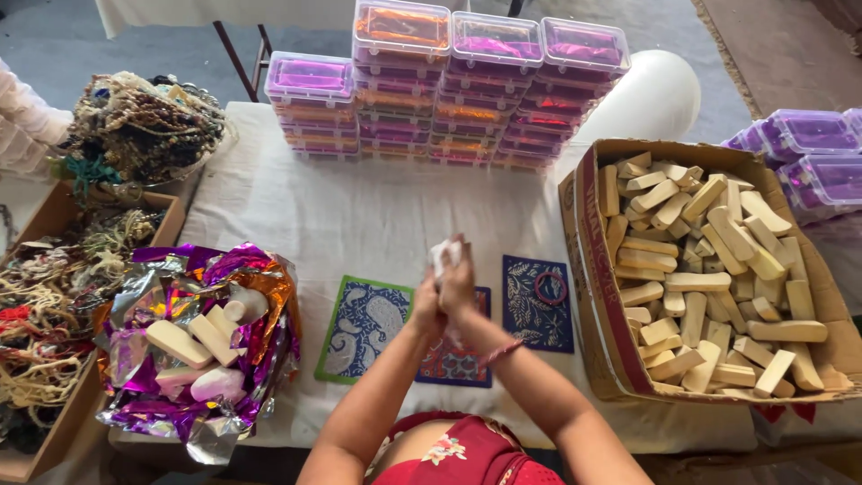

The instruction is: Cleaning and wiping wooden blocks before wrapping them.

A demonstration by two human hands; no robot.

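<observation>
Two hands, left hand (pixel 428 301) and right hand (pixel 458 278), pressed together around a white wad (pixel 444 253), apparently paper, above cards (pixel 364 326) on the tabletop (pixel 377 207).

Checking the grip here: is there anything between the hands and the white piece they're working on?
Nothing visible. Both hands are pressed together around the white piece, which pokes out above the fingers, over the patterned cards on the table.

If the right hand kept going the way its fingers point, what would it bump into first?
Probably the stacks of clear plastic boxes. The right hand points away across bare white cloth toward them, though depth is hard to judge.
</observation>
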